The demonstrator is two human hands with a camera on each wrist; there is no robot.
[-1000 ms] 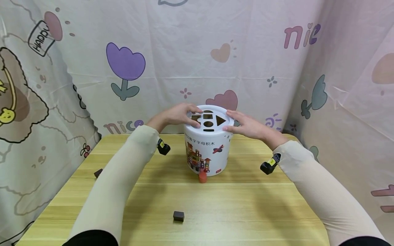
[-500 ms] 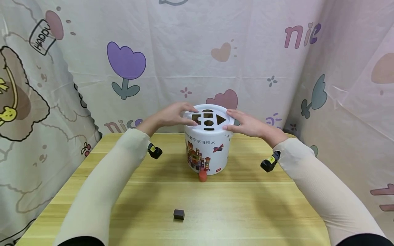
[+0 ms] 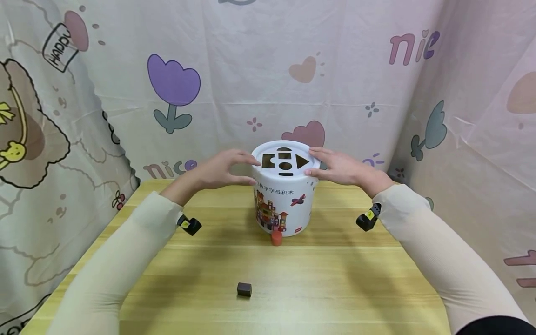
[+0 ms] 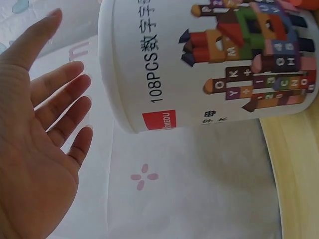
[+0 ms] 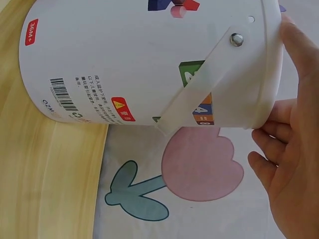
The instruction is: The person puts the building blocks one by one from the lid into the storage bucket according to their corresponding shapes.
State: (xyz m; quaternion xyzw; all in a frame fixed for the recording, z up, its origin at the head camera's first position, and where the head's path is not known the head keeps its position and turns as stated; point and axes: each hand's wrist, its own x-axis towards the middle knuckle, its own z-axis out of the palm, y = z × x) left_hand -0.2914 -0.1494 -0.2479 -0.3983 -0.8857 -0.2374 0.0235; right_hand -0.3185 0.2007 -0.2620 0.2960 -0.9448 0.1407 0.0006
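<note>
While you're looking down the tabletop [image 3: 335, 279], nearest to you is sitting a small dark block [image 3: 244, 289], loose and well apart from both hands. Further in, a red peg [image 3: 276, 238] is standing just in front of the bucket's base, touching or nearly so; can't tell which.

The white bucket [image 3: 284, 204] is standing upright mid-tabletop, long axis vertical, shape-sorter lid [image 3: 285, 160] on top with its cutouts facing up. It's lying between your two hands.

Your right hand [image 3: 341, 167] is the one in contact: fingers are lying on the lid's right edge, thumb at the rim below, lightly bracketing it rather than clamping. The right wrist view is showing the fingertips [image 5: 294, 45] at the rim beside the handle strap [image 5: 199, 94].

Your left hand [image 3: 217, 171] is released, fingers spread and straight, palm facing the bucket's left wall, holding nothing. In the left wrist view there's a clear gap between the fingers [image 4: 60, 94] and the bucket wall [image 4: 149, 59]. So the bucket is lying directly to the right of that palm, near but apart.

Behind everything, a printed curtain [image 3: 176, 88] is hanging.
</note>
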